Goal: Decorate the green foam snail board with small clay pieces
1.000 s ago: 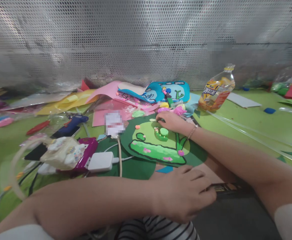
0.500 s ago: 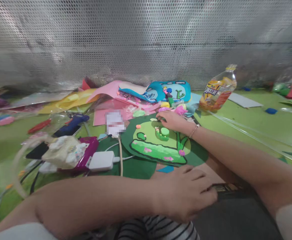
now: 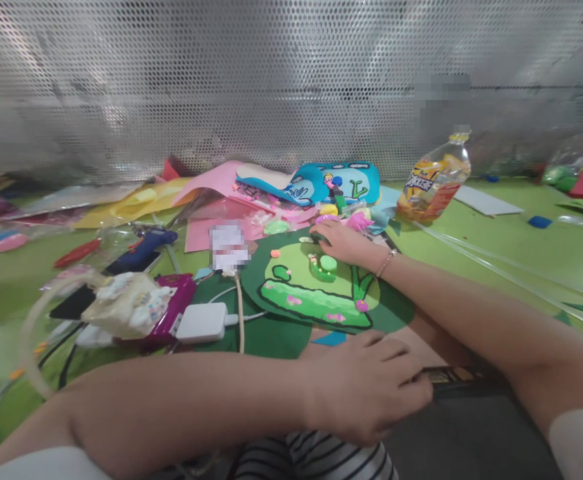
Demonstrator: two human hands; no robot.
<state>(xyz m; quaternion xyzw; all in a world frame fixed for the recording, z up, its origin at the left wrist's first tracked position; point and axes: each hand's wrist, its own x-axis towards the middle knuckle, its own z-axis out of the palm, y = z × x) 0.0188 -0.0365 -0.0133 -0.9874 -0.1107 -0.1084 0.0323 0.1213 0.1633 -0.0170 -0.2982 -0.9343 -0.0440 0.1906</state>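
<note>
A dark green craft sheet [image 3: 251, 280] with a light green scene on it lies in front of me. Clay grass [image 3: 316, 303], pink flowers and a small caterpillar-like figure [image 3: 324, 267] decorate it. My right hand [image 3: 346, 243], wearing a bracelet, rests on the sheet's upper part. Its fingers are bent together near a pale green clay bit [image 3: 306, 240]; whatever they may pinch is hidden. My left hand [image 3: 371, 387] lies palm down along the near edge, fingers somewhat apart, holding nothing visible. Between it and the craft sheet is a blue paper scrap [image 3: 330, 339].
A slanted plastic bottle [image 3: 436, 177] stands at back right. Blue craft sheets [image 3: 371, 180] and pink paper [image 3: 216, 180] lie behind. On the left are a white charger [image 3: 202, 323], a magenta box [image 3: 178, 300], a blue glue gun [image 3: 151, 243] and cables. A perforated metal panel [image 3: 271, 80] rises behind.
Almost nothing differs. The right hand's fingertips have shifted very slightly on the upper part of the craft sheet; the left hand stays in place.
</note>
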